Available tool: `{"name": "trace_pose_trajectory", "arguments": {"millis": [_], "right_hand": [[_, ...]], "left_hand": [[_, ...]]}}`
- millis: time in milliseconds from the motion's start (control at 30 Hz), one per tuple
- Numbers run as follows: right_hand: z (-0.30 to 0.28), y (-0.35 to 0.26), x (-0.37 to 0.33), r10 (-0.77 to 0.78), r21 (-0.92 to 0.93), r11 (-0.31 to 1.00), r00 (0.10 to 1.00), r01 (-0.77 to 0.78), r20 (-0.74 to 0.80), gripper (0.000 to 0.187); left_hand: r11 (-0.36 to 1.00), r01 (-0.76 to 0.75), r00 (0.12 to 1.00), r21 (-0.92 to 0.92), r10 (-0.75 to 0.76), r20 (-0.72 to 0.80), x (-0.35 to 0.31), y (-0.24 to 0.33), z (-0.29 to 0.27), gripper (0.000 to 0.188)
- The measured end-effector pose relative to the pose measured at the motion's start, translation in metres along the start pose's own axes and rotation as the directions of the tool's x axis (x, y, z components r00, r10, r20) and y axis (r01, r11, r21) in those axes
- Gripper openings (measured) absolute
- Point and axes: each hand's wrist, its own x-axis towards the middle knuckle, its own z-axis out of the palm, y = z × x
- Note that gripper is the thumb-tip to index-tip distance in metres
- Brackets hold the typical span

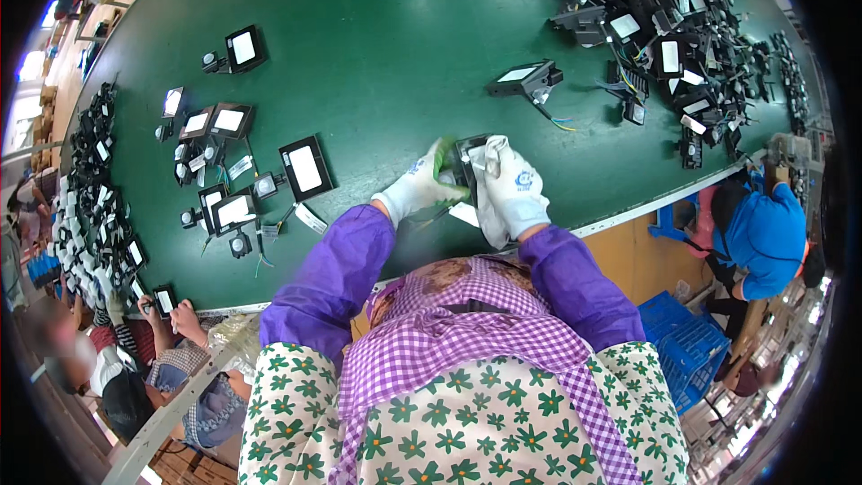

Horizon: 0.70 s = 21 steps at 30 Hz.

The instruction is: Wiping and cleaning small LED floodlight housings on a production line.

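In front of me I hold a flat black rectangular unit (465,151) just above the green tabletop (386,45); take it as the clock's centre, twelve pointing away from me. My left hand (418,185), in a white knit glove with green at the fingers, grips its edge from nine o'clock. My right hand (515,187), gloved in white too, comes in from three, its fingers closed on a crumpled pale grey cloth (490,217) against the unit; how far round they reach beneath it I cannot tell. A white paper tag (465,214) shows at six, beside the cloth.

At one o'clock, near my hands, lies a black unit with coloured wires (532,83). A big heap of black units with white labels (669,58) spreads at two. Well apart at nine is a loose group of black labelled units (305,169), with one single black unit (243,48) at ten. At eight, a co-worker's bare hands (189,321) hold a small black unit (164,300). A blue plastic crate (684,352) stands at four, below the table edge.
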Motion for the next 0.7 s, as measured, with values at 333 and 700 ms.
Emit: {"name": "trace_pose_trajectory", "arguments": {"millis": [333, 700], "right_hand": [[-0.019, 0.000, 0.043, -0.038, 0.004, 0.999, 0.998, 0.039, -0.057, 0.034], [0.001, -0.018, 0.020, -0.323, 0.211, 0.916, 0.939, 0.343, -0.121, 0.027]], "left_hand": [[0.991, 0.133, 0.975, -0.004, -0.131, 0.179, 0.007, 0.019, 0.006, 0.085], [0.986, -0.026, 0.975, -0.163, 0.061, 0.213, 0.004, -0.007, 0.012, 0.089]]}}
